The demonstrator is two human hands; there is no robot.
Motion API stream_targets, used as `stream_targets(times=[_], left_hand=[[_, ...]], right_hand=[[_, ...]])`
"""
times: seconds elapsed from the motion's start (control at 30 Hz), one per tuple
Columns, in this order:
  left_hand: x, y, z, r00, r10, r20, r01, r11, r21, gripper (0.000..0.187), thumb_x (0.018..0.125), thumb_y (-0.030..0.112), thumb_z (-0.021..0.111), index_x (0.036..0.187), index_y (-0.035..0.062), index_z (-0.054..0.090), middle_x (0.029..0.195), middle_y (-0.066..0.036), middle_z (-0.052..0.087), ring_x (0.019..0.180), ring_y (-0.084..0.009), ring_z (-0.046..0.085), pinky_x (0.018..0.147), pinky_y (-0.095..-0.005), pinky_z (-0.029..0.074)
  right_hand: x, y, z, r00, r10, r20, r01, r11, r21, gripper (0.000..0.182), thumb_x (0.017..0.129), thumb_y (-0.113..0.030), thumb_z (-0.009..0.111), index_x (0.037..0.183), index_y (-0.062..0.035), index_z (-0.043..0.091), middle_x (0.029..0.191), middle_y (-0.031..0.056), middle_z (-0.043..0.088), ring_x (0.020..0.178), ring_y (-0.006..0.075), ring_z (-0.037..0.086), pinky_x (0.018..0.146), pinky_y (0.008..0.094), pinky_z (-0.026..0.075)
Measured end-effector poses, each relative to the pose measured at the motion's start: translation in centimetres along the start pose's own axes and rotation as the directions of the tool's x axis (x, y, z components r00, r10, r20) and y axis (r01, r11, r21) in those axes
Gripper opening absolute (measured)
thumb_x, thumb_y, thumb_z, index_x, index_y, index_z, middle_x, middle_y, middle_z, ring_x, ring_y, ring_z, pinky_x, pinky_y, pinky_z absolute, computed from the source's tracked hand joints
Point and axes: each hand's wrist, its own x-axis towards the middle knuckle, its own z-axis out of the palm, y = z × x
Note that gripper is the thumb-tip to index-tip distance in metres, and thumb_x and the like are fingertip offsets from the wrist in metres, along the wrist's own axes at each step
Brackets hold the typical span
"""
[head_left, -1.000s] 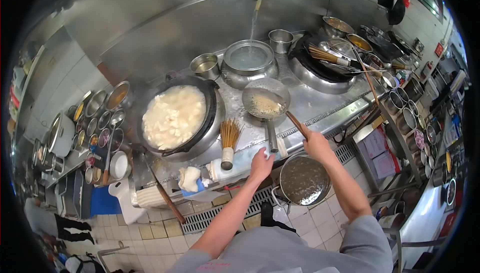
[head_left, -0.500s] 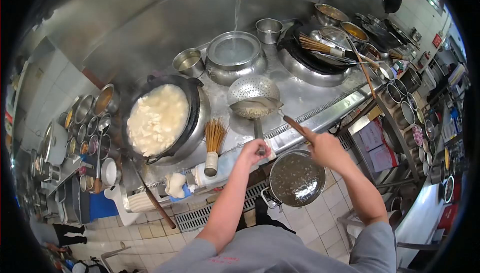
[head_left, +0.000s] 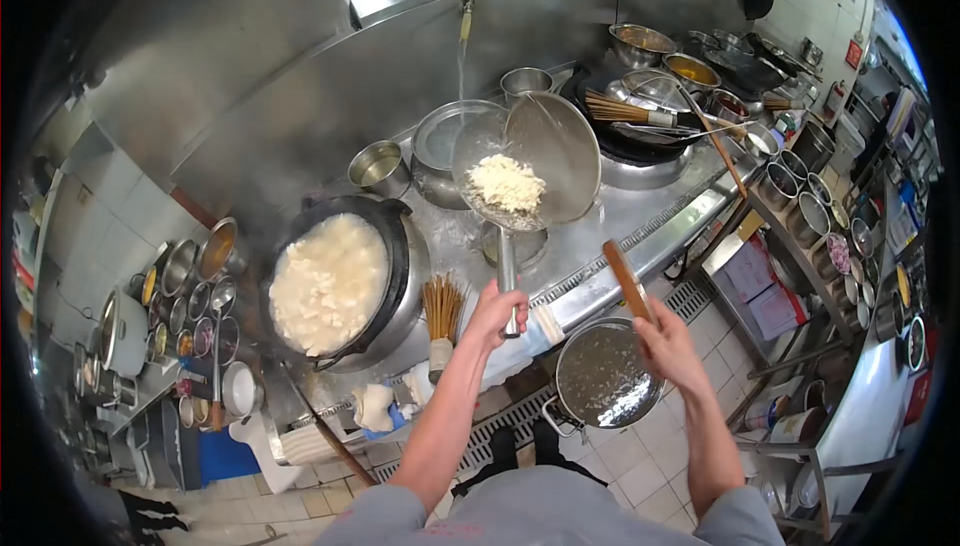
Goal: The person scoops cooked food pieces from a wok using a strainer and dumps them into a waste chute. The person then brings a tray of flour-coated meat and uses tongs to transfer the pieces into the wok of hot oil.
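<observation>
My left hand is closed around the metal handle of a perforated strainer, raised above the steel counter. White crumbly food lies in it, where the two round heads overlap. A wooden handle is gripped in my right hand; it appears to belong to the grey round skimmer tilted up against the strainer's right side. The joint between handle and head is hard to make out. Below my right hand, a pot of dark liquid stands low by the counter's front edge.
A wok of pale chunks in cloudy liquid sits left. A bamboo brush lies beside it. Water runs from a tap into a pot behind. Another wok, with a brush across it, stands right. Ingredient bowls line both sides.
The strainer and skimmer have risen off the counter and tipped, exposing the white food. My right hand has moved slightly down and right, with its wooden handle now steeper. The view has shifted slightly.
</observation>
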Motion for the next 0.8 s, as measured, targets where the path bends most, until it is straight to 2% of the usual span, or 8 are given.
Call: stream_targets(times=[0.07, 0.1, 0.13, 0.27, 0.37, 0.53, 0.63, 0.8], left_hand=[[2.3, -1.8, -3.0, 0.992, -0.093, -0.09, 0.104, 0.987, 0.126, 0.019, 0.078, 0.0, 0.054, 0.096, 0.0004, 0.046, 0.061, -0.006, 0.049, 0.046, -0.0138, 0.049, 0.037, -0.0295, 0.042], [2.7, -2.3, -4.0, 0.981, -0.138, -0.138, 0.163, 0.969, 0.186, 0.014, 0.079, 0.0, 0.054, 0.09, 0.0008, 0.048, 0.06, -0.006, 0.049, 0.045, -0.0137, 0.049, 0.037, -0.0295, 0.042], [1.4, -2.1, -4.0, 0.972, -0.149, -0.183, 0.188, 0.956, 0.223, 0.007, 0.079, 0.001, 0.054, 0.078, 0.0026, 0.047, 0.059, -0.005, 0.049, 0.045, -0.0133, 0.048, 0.037, -0.0291, 0.042], [-0.4, -2.8, -7.0, 0.951, -0.254, -0.175, 0.286, 0.939, 0.192, 0.008, 0.079, 0.0, 0.054, 0.082, 0.0033, 0.047, 0.06, -0.004, 0.049, 0.046, -0.0119, 0.048, 0.037, -0.0282, 0.042], [-1.7, -1.9, -7.7, 0.946, -0.24, -0.219, 0.278, 0.947, 0.163, 0.01, 0.079, 0.0, 0.054, 0.085, 0.0037, 0.046, 0.061, -0.004, 0.049, 0.046, -0.0113, 0.049, 0.037, -0.0278, 0.042], [-3.3, 1.4, -6.3, 0.964, -0.108, -0.242, 0.184, 0.929, 0.32, 0.016, 0.076, 0.0, 0.055, 0.089, 0.002, 0.045, 0.062, -0.004, 0.049, 0.046, -0.0125, 0.049, 0.037, -0.0287, 0.043], [-2.2, 1.2, -4.7, 0.962, 0.036, -0.271, 0.106, 0.866, 0.489, 0.022, 0.075, -0.001, 0.054, 0.094, -0.0005, 0.044, 0.063, -0.006, 0.049, 0.046, -0.0144, 0.05, 0.036, -0.0309, 0.043], [0.9, -1.4, -4.7, 0.936, 0.135, -0.326, 0.136, 0.715, 0.686, 0.025, 0.074, -0.002, 0.053, 0.096, -0.0022, 0.043, 0.062, -0.008, 0.049, 0.046, -0.0163, 0.05, 0.036, -0.0334, 0.043]], right_hand=[[-0.2, 1.0, 2.1, 0.897, 0.343, 0.277, -0.432, 0.811, 0.394, 0.038, 0.095, -0.018, 0.051, 0.133, -0.017, 0.045, 0.067, 0.0026, 0.05, 0.044, 0.0098, 0.042, 0.037, 0.0243, 0.034], [0.2, 2.6, 3.9, 0.878, 0.349, 0.326, -0.471, 0.749, 0.466, 0.032, 0.097, -0.021, 0.048, 0.129, -0.0214, 0.044, 0.061, -0.0016, 0.04, 0.038, 0.0028, 0.026, 0.03, 0.0199, 0.016], [0.5, 3.9, 4.3, 0.847, 0.323, 0.422, -0.524, 0.645, 0.556, 0.027, 0.097, -0.023, 0.047, 0.124, -0.0201, 0.045, 0.062, -0.0014, 0.041, 0.038, 0.0031, 0.027, 0.029, 0.0191, 0.018], [1.6, 9.4, 5.0, 0.675, 0.294, 0.677, -0.73, 0.135, 0.67, 0.014, 0.098, -0.028, 0.046, 0.109, -0.0191, 0.047, 0.063, -0.0009, 0.041, 0.037, 0.0026, 0.027, 0.027, 0.0164, 0.02], [1.0, 9.8, 3.7, 0.676, 0.233, 0.699, -0.732, 0.113, 0.672, 0.012, 0.098, -0.029, 0.046, 0.104, -0.0192, 0.047, 0.064, -0.0003, 0.042, 0.036, 0.0022, 0.027, 0.026, 0.0158, 0.02], [-0.1, 5.9, 2.0, 0.86, 0.363, 0.36, -0.507, 0.694, 0.512, 0.021, 0.098, -0.02, 0.046, 0.119, -0.0204, 0.045, 0.059, -0.0004, 0.04, 0.036, 0.0044, 0.027, 0.029, 0.02, 0.018], [-0.6, 4.8, 3.4, 0.846, 0.392, 0.363, -0.531, 0.684, 0.5, 0.024, 0.098, -0.019, 0.047, 0.121, -0.0201, 0.044, 0.059, -0.0001, 0.041, 0.036, 0.0044, 0.028, 0.029, 0.0203, 0.018], [-1.4, 3.8, 4.4, 0.806, 0.224, 0.547, -0.586, 0.424, 0.69, 0.024, 0.099, -0.025, 0.042, 0.123, -0.0219, 0.044, 0.063, 0.0011, 0.041, 0.037, 0.003, 0.027, 0.027, 0.0169, 0.02]])
